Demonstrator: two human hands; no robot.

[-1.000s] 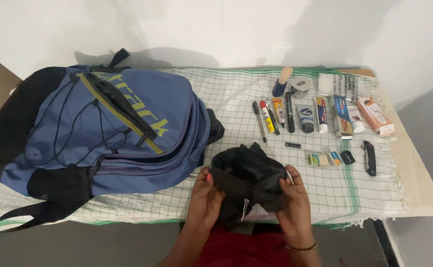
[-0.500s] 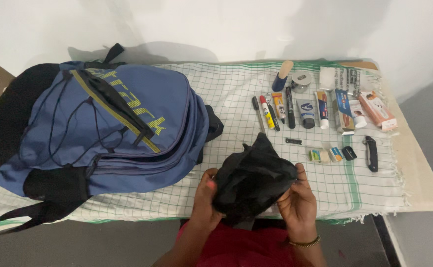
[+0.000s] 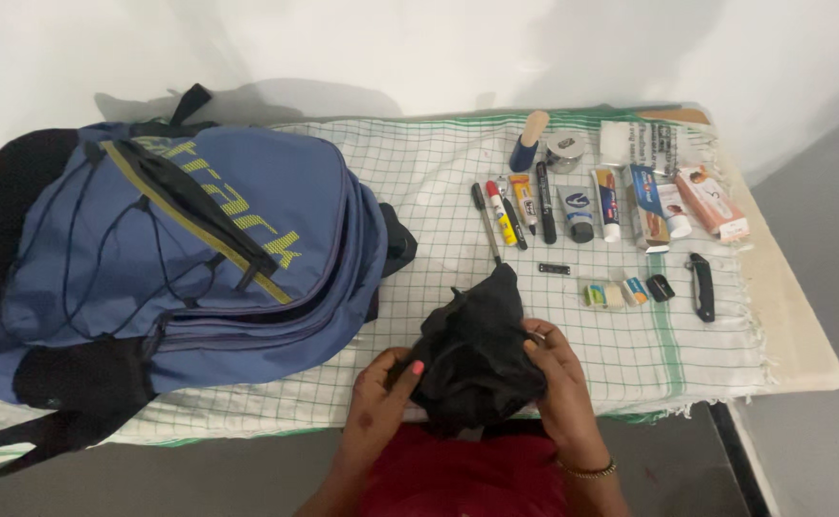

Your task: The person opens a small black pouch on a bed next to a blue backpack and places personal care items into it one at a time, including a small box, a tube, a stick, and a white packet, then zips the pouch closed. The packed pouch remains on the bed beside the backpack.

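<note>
- I see both hands at the near edge of the table, closed on a black pouch (image 3: 472,359) of soft cloth
- Left hand (image 3: 378,407) grips the pouch's left side, fingers curled round it, thumb on top
- Right hand (image 3: 558,383) wraps the right side, fingers folded over the cloth; a thin bangle sits at that wrist
- Pouch is held just over the checked cloth (image 3: 439,191), crumpled, one corner sticking up toward the far side; I can't tell if its mouth is open
- Blue backpack (image 3: 180,249) lies flat to the left of the pouch, near it but apart, straps hanging off the near-left edge
- Far right of the cloth: a row of small items, among them a red-capped marker (image 3: 499,213), a black pen (image 3: 545,215), tubes (image 3: 578,211) and small boxes (image 3: 712,201)
- Nearer row: a folded black knife (image 3: 701,285) at the right end, small erasers (image 3: 611,292) beside it
- Table (image 3: 793,335) shows bare at the right edge, past the fringe
</note>
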